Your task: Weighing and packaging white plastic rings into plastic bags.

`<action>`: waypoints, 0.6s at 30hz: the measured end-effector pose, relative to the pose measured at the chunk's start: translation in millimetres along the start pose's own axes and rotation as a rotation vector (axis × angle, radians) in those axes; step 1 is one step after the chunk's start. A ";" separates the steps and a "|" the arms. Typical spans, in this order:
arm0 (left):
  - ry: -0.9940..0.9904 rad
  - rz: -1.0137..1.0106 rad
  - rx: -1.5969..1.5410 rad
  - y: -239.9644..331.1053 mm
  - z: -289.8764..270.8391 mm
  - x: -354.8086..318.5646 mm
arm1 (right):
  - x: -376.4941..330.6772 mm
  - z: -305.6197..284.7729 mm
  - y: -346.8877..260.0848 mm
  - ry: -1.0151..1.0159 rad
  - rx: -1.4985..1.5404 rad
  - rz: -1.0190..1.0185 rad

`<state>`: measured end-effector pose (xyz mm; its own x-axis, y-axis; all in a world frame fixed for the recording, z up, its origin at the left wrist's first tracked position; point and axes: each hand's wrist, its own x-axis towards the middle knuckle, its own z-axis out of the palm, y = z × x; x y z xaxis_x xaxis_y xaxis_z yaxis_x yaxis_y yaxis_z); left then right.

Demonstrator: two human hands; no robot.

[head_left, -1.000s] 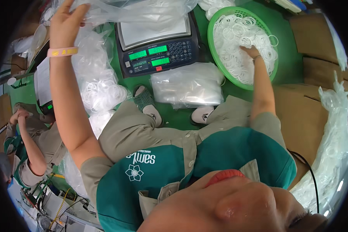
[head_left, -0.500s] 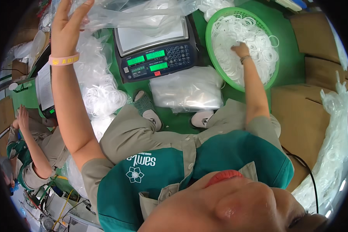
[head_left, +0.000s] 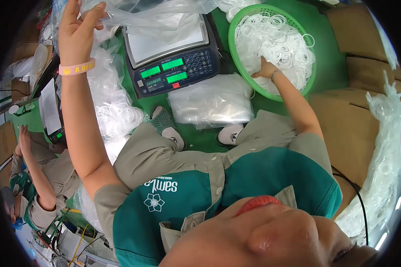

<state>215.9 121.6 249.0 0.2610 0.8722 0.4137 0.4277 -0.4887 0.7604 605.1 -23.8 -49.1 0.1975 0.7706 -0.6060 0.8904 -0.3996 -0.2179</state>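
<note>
My left hand is raised at the upper left, a pink band on its wrist. Thumb and fingers close on the edge of a clear plastic bag, which stretches right over the pan of a digital counting scale. At the upper right, my right hand reaches into a green oval basket and touches the white plastic rings heaped there. Its thumb and fingers look spread, near the basket's left inner side; some fingertips are hard to make out among the rings.
A stack of clear plastic bags lies in front of the scale. Bagged white rings stand left of it. Cardboard boxes and plastic wrap line the right side. Another person sits at the far left.
My right hand has moved left and nearer across the rings, toward the basket's near left side. My left hand still holds the bag, nearly in place. The view has shifted slightly.
</note>
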 end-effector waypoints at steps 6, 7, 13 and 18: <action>-0.020 0.021 -0.054 -10.6 7.9 1.6 | -6.1 12.5 32.9 0.054 0.036 0.154; 0.000 0.022 -0.030 -1.7 -1.8 -2.0 | 11.4 13.1 45.4 0.125 -0.088 0.059; -0.024 -0.008 -0.056 -16.8 -15.4 -4.7 | 1.1 -39.7 -23.5 0.220 -0.567 -0.014; -0.043 -0.006 -0.248 -10.5 -1.9 -1.7 | 51.0 -10.2 -37.8 0.494 -0.888 -0.298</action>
<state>209.2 125.3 241.3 0.2983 0.8706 0.3912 0.2048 -0.4587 0.8647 585.7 35.6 -63.9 -0.1113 0.9738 -0.1984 0.8712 0.1917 0.4519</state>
